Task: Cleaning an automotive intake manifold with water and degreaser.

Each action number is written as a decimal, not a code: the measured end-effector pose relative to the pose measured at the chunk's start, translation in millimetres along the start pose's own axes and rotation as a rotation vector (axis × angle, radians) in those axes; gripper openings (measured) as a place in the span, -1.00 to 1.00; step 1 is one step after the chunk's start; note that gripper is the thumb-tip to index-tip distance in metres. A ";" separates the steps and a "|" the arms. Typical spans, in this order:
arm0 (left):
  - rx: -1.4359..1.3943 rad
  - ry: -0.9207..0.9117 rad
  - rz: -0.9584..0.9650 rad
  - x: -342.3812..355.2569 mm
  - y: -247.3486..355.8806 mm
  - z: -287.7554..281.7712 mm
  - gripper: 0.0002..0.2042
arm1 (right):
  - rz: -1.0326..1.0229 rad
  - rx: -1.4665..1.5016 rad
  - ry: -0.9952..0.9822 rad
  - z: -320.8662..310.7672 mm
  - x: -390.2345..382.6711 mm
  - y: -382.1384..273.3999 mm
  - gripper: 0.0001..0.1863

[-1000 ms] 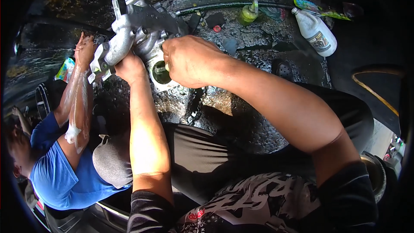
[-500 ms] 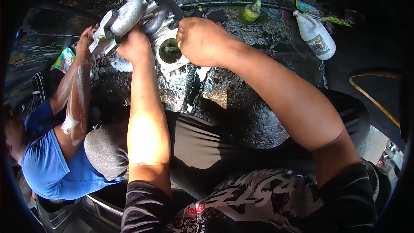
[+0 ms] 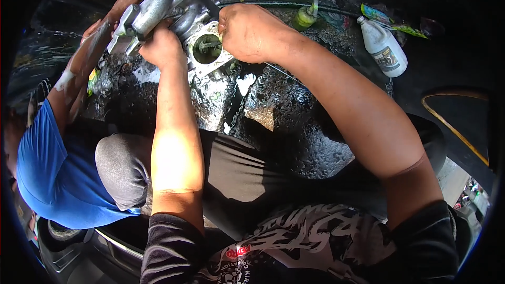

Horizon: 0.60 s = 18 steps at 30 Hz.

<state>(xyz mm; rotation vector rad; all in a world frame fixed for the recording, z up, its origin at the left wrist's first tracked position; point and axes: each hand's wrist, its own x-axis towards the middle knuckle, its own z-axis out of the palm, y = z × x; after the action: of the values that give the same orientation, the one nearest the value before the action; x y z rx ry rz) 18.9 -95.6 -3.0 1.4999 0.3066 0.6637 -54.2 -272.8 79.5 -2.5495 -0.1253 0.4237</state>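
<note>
A left hand [image 3: 164, 47] clamps one metal casting [image 3: 152, 16] over dark ground [image 3: 279, 92], the right hand [image 3: 250, 32] closed on one slim rod [image 3: 212, 45] inside its round opening [image 3: 202, 56]. One white bottle [image 3: 383, 47] and one yellow-green container [image 3: 304, 19] sit right; one co-worker [image 3: 63, 173], left.

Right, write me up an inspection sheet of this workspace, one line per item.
Surface: rough dark ground, wet-looking and shiny in places.
Job's things: silver cast-metal part with curved pipes and a round opening.
Clutter: white bottle, small yellow-green bottle and bright wrapper, all off to the right.
Hands: left hand grips the part; right hand is closed, apparently on a slim tool reaching into the opening.
Cables: one black hose or cable along the back.
Surroundings: co-worker in a blue shirt at left, whitish suds on a forearm.
</note>
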 end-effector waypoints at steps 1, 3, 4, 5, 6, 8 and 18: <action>-0.036 -0.007 0.009 2.1 -1.3 -5.7 -0.69 | -0.007 0.000 -0.001 -6.1 -0.1 -1.3 -0.81; -0.078 0.011 -0.001 0.5 -2.0 -7.2 -0.68 | -0.272 0.027 0.093 -16.1 -5.0 0.9 -0.78; -0.068 0.017 0.013 -0.4 -0.5 -3.0 -0.68 | -0.235 0.028 0.080 -17.8 -6.4 -2.5 -0.79; -0.058 0.024 0.027 -0.9 1.4 -0.9 -0.67 | -0.240 0.026 0.073 -12.4 -7.9 -6.8 -0.79; -0.003 -0.006 0.023 -4.7 3.5 2.9 -0.68 | -0.133 0.038 0.110 -4.5 -10.6 -7.5 -0.80; 0.010 -0.008 0.013 -10.2 3.4 7.2 -0.70 | -0.010 0.002 0.092 7.7 -0.2 4.5 -0.84; -0.030 -0.072 0.175 -16.1 -3.4 20.6 -0.75 | -0.360 -0.333 0.109 9.1 -16.9 -1.5 -0.77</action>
<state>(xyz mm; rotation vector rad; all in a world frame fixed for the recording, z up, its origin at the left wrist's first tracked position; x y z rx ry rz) 18.8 -121.5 -8.2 1.5295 0.1104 0.7474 -73.1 -269.9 77.6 -2.7845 -0.6503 0.1311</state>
